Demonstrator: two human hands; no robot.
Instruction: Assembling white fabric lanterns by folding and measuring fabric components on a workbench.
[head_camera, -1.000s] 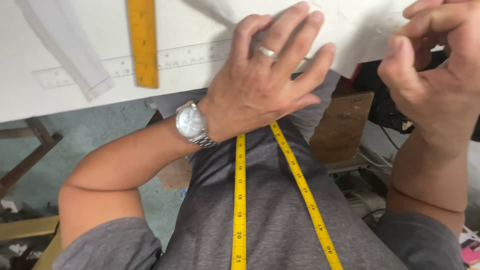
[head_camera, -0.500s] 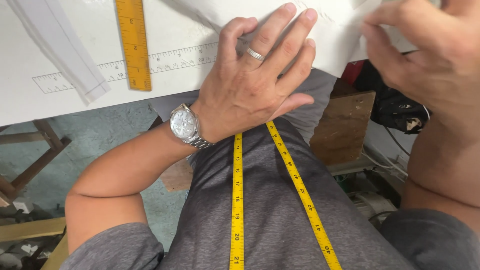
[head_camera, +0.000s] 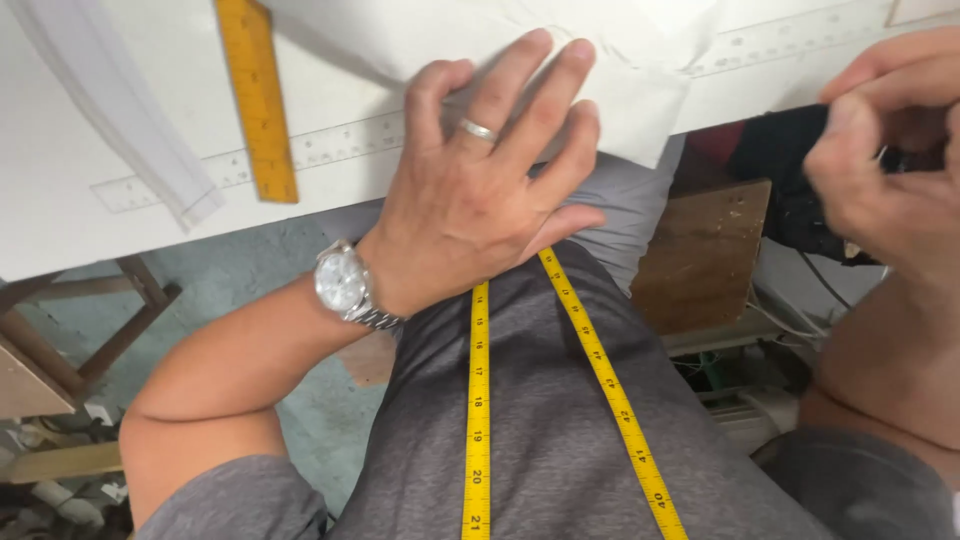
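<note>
My left hand (head_camera: 480, 200) lies flat with fingers spread on a white sheet of cloth (head_camera: 620, 60) at the near edge of the white table (head_camera: 50, 210). It wears a ring and a silver wristwatch (head_camera: 340, 282). My right hand (head_camera: 890, 170) hovers off the table's edge at the right, fingers curled against the thumb; anything pinched in it is hidden. A yellow tape measure (head_camera: 478, 400) hangs in two strands down my grey shirt.
A yellow ruler (head_camera: 258, 100) lies across a clear ruler (head_camera: 330, 150) along the table edge. A white strip (head_camera: 120, 110) lies at the left. Below are a wooden board (head_camera: 700, 250), a black object (head_camera: 780, 170), cables and a wooden trestle (head_camera: 110, 320).
My right hand has dropped from the cloth's upper right edge to below the table edge at the right. My left hand stays pressed on the cloth.
</note>
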